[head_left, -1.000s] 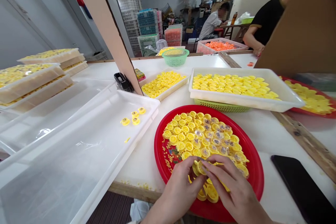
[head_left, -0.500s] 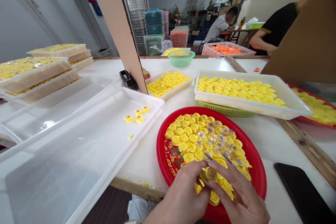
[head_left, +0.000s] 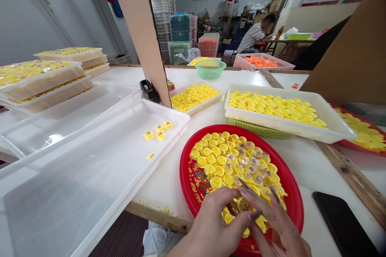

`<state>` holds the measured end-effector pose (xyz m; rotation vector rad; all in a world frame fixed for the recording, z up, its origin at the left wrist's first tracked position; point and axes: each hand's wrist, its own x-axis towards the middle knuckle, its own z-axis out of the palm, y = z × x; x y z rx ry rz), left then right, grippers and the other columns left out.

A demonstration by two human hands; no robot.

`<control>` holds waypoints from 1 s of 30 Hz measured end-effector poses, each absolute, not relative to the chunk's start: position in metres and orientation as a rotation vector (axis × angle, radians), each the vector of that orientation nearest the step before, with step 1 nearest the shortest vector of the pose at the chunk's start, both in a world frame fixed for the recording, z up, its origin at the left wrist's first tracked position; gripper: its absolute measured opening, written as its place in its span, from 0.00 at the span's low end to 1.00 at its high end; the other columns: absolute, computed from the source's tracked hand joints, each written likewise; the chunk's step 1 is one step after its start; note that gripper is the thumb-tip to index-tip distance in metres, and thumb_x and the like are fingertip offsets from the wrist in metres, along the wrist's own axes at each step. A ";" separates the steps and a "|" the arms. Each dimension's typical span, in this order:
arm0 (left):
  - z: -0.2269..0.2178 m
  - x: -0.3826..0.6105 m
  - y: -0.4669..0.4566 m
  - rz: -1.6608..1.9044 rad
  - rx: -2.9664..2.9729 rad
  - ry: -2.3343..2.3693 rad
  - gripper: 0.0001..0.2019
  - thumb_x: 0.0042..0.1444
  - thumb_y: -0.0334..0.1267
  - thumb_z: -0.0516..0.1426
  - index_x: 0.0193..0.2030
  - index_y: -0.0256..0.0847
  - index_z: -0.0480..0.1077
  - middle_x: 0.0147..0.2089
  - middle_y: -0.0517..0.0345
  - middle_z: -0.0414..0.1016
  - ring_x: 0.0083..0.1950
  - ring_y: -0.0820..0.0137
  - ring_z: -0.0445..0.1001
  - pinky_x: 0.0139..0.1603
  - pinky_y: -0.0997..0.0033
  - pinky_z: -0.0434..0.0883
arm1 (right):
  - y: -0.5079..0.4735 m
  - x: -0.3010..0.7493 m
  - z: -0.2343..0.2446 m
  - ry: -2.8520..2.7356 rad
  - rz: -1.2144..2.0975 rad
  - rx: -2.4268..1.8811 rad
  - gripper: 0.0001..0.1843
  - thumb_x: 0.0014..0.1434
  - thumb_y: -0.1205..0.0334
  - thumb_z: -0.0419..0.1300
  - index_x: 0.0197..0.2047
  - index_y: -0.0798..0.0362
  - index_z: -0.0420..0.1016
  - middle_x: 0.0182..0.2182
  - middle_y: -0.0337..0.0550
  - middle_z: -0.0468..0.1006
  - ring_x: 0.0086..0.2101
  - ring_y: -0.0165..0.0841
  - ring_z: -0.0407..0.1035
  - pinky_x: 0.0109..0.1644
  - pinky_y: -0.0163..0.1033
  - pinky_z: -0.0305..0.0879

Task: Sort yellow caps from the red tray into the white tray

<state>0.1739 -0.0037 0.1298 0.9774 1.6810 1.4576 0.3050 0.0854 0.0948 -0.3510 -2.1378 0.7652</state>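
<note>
Over the near part of a round red tray [head_left: 297, 192], my two hands meet at the fingertips. My left hand [head_left: 215, 219] is closed, thumb and index finger pinching a small round yellow plastic piece [head_left: 242, 204] with a dark print, partly covered by the fingers. From the other side, my right hand [head_left: 279, 221] has its fingers at the same piece; its thumb tip is mostly hidden behind my left thumb. Many yellow cup-shaped pieces [head_left: 221, 160] fill the tray, some under clear printed covers [head_left: 251, 160]. Tiny yellow bits [head_left: 194, 182] lie along its left side.
A large white tray [head_left: 99, 176] on the left holds several yellow pieces [head_left: 160, 135]. Behind stands a white tray [head_left: 337, 128] of yellow parts on a green basket [head_left: 259, 128]. A black phone [head_left: 340, 217] lies right. A cardboard panel [head_left: 141, 28] rises at the table's back.
My left thumb has moved over the front of the piece, and my right fingers have spread a little. The view has shifted slightly; the person in black at right is now more hidden.
</note>
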 end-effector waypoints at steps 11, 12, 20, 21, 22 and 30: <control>0.102 0.160 0.013 1.687 0.410 1.094 0.23 0.43 0.53 0.69 0.38 0.36 0.76 0.29 0.59 0.74 0.27 0.74 0.73 0.32 0.75 0.70 | 0.090 0.294 0.090 -2.136 1.101 -0.497 0.44 0.64 0.64 0.56 0.73 0.45 0.30 0.64 0.52 0.64 0.61 0.38 0.61 0.59 0.47 0.67; 0.101 0.159 0.013 1.688 0.396 1.060 0.23 0.44 0.53 0.69 0.38 0.36 0.76 0.28 0.59 0.74 0.27 0.74 0.73 0.32 0.75 0.70 | 0.090 0.296 0.089 -2.129 1.134 -0.523 0.43 0.65 0.63 0.55 0.73 0.45 0.32 0.64 0.52 0.63 0.61 0.38 0.62 0.58 0.45 0.69; 0.096 0.167 0.014 1.685 0.281 0.818 0.21 0.52 0.54 0.63 0.38 0.35 0.76 0.27 0.55 0.77 0.29 0.69 0.77 0.36 0.72 0.72 | 0.095 0.296 0.092 -2.264 0.806 -0.498 0.26 0.62 0.63 0.59 0.63 0.48 0.63 0.56 0.46 0.74 0.53 0.38 0.72 0.55 0.40 0.72; 0.097 0.168 0.013 1.690 0.262 0.810 0.20 0.52 0.54 0.64 0.38 0.35 0.76 0.27 0.55 0.77 0.29 0.69 0.78 0.37 0.71 0.73 | 0.096 0.294 0.093 -2.263 0.781 -0.507 0.25 0.63 0.62 0.59 0.63 0.49 0.64 0.55 0.46 0.75 0.53 0.38 0.72 0.55 0.39 0.72; 0.098 0.169 0.013 1.695 0.237 0.804 0.20 0.52 0.54 0.64 0.37 0.35 0.76 0.28 0.55 0.78 0.30 0.68 0.78 0.38 0.71 0.73 | 0.096 0.293 0.095 -2.257 0.758 -0.516 0.24 0.63 0.62 0.59 0.62 0.49 0.65 0.55 0.46 0.76 0.52 0.38 0.73 0.54 0.39 0.72; 0.098 0.168 0.009 1.644 0.028 0.631 0.16 0.49 0.45 0.67 0.38 0.35 0.77 0.30 0.53 0.79 0.31 0.70 0.77 0.38 0.73 0.73 | 0.091 0.284 0.105 -2.230 0.697 -0.506 0.23 0.62 0.60 0.61 0.60 0.49 0.67 0.52 0.45 0.77 0.49 0.38 0.75 0.54 0.39 0.73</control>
